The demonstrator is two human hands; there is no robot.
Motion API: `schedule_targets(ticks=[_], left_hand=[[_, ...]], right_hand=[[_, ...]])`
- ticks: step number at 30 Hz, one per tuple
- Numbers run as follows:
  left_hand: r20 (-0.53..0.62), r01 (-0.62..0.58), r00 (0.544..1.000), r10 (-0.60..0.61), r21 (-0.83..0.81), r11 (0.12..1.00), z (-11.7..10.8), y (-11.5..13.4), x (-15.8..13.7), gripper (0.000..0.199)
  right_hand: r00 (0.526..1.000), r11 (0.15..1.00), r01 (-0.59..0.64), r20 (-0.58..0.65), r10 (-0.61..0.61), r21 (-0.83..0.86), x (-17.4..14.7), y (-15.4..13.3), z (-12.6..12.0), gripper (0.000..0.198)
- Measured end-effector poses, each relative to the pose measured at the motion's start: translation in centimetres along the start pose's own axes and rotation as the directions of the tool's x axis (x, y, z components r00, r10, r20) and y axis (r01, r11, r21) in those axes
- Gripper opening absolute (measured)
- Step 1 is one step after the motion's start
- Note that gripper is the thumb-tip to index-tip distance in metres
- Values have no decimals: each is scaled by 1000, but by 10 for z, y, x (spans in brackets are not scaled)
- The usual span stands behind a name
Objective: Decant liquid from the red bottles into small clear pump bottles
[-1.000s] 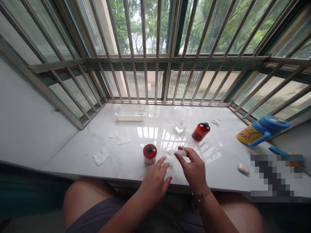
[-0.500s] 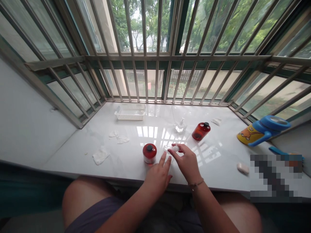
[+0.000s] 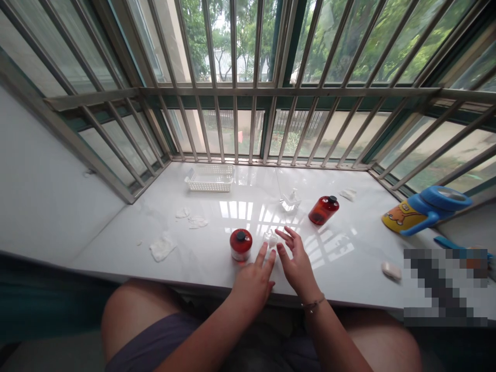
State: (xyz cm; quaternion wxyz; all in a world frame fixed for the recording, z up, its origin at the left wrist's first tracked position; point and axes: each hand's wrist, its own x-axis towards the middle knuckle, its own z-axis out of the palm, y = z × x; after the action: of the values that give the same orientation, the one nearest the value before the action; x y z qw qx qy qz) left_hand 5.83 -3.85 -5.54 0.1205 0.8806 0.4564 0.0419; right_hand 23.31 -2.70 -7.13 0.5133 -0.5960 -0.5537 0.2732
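A small clear piece [image 3: 270, 238], with something whitish on it, sits on the white tabletop between my fingertips. My left hand [image 3: 253, 279] has its fingers stretched out toward the near edge of that piece; contact is hard to tell. To the right, my right hand [image 3: 297, 266] is open with fingers apart, holding nothing. A red bottle with a black cap [image 3: 241, 245] stands upright just left of my left fingers. A second red bottle [image 3: 323, 210] stands beyond my right hand. Behind the clear piece is a similar clear holder [image 3: 290, 200] with a pointed top.
At the back left is a white perforated basket [image 3: 209, 185]. Crumpled white tissue [image 3: 161, 249] lies at left, more tissue [image 3: 347, 194] at back right. A blue and yellow cup [image 3: 420, 209] and a pale, rounded object [image 3: 391, 271] are on the right. Metal window bars enclose the far side.
My right hand has let go of the small whitish thing it was pinching and spread its fingers, drawing slightly back. My left hand has barely moved. The view has shifted slightly.
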Motion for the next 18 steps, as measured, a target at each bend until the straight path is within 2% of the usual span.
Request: schedule_targets(ticks=[3, 11, 18], left_hand=[[4, 8, 1000, -8, 19, 1000, 0, 1, 0, 88], [3, -4, 1000, 4, 22, 1000, -1, 1, 0, 84], [25, 4, 1000, -5, 35, 999, -2, 2, 0, 86]], right_hand=[[999, 998, -33, 4, 33, 48, -10, 2, 1, 61], [985, 996, -64, -155, 72, 54, -18, 8, 4, 57], [998, 1000, 15, -58, -14, 12, -20, 6, 8, 56]])
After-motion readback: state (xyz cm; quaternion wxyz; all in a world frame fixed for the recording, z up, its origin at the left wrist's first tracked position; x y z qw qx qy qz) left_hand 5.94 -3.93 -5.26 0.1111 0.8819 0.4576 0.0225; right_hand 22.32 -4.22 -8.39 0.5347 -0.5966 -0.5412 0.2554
